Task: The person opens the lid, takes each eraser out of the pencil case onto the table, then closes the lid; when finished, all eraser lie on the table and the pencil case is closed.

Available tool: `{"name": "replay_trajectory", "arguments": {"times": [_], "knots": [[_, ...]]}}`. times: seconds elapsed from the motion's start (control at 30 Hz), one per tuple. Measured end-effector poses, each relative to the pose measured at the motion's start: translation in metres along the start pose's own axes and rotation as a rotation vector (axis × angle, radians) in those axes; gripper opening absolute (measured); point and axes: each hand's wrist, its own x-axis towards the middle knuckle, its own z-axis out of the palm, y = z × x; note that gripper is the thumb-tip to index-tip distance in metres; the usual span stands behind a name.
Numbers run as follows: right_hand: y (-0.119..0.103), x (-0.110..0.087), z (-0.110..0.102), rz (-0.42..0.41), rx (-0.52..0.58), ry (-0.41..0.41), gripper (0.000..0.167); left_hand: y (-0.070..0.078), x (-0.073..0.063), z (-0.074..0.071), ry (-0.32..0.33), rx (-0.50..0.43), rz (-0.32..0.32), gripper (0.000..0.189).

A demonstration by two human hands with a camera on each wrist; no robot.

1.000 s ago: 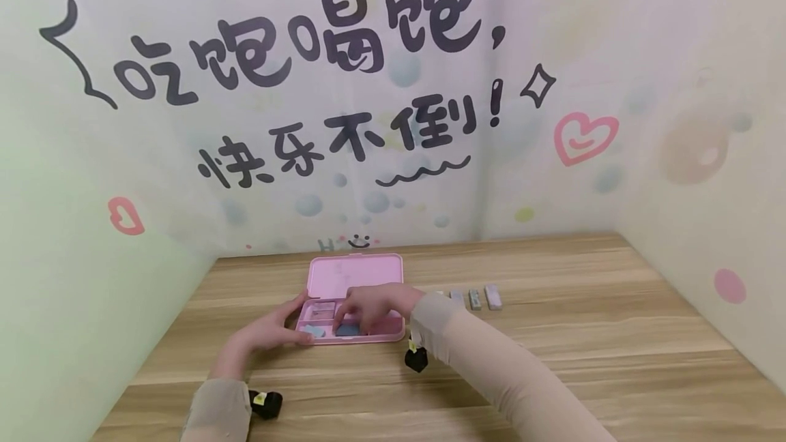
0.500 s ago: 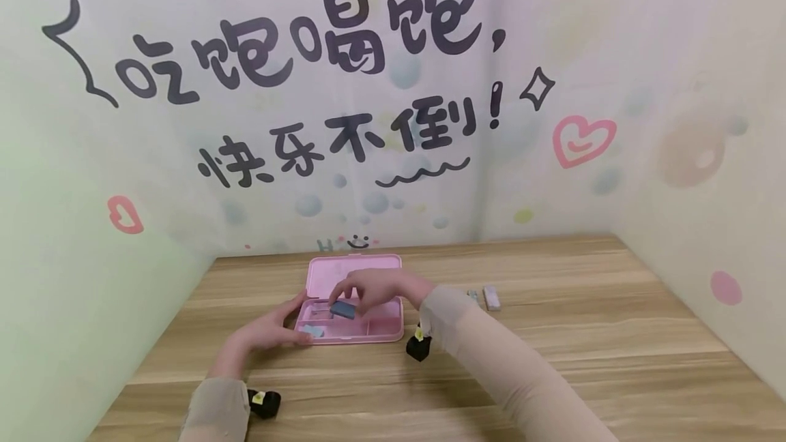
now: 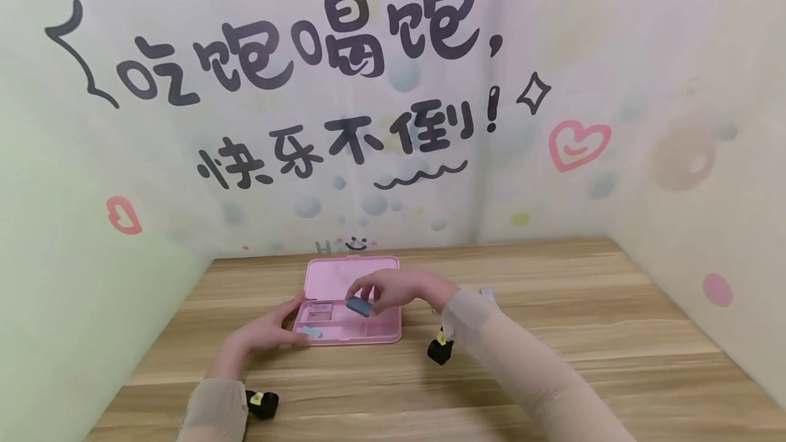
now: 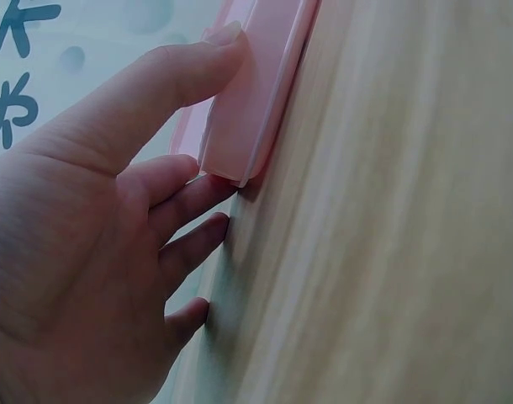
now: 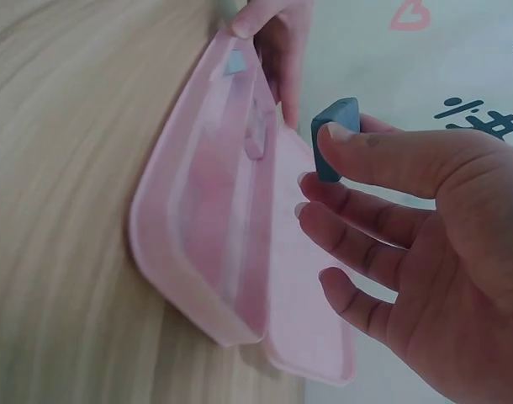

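My right hand pinches a dark blue-grey block, which looks like an eraser, between thumb and fingertips. It is held up above the pink box, apart from it; in the right wrist view the dark eraser stands clear of the compartments. My left hand holds the box's left end, thumb on the front corner and fingers at the back. The left wrist view shows that thumb pressed on the pink wall. Inside the box lie a small light blue piece at front left and a pinkish clear-looking block behind it.
The box's pink lid is folded back towards the wall. A pale block lies on the wooden table, partly hidden by the right sleeve. Printed walls stand behind and at both sides.
My right hand has lifted the dark eraser out of the box's front compartment and moved slightly right with it. My left hand stays on the box. The sleeve now covers more table blocks.
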Motion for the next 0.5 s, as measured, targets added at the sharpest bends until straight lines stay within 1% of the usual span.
{"name": "replay_trajectory", "arguments": {"times": [0.17,0.3,0.4,0.5], "knots": [[0.008,-0.011,0.007,0.024,0.043,0.033,0.047,0.001,0.0,0.001,0.0,0.003,0.007,0.106],[0.014,-0.021,0.009,0.037,0.1,0.065,0.047,0.001,0.0,0.001,-0.001,0.013,0.011,0.106],[0.018,-0.028,0.009,0.041,0.138,0.109,0.047,0.002,0.0,0.001,-0.004,0.01,0.006,0.106],[0.021,-0.034,0.009,0.05,0.143,0.154,0.046,0.002,-0.001,0.0,-0.005,0.009,0.003,0.106]]}}
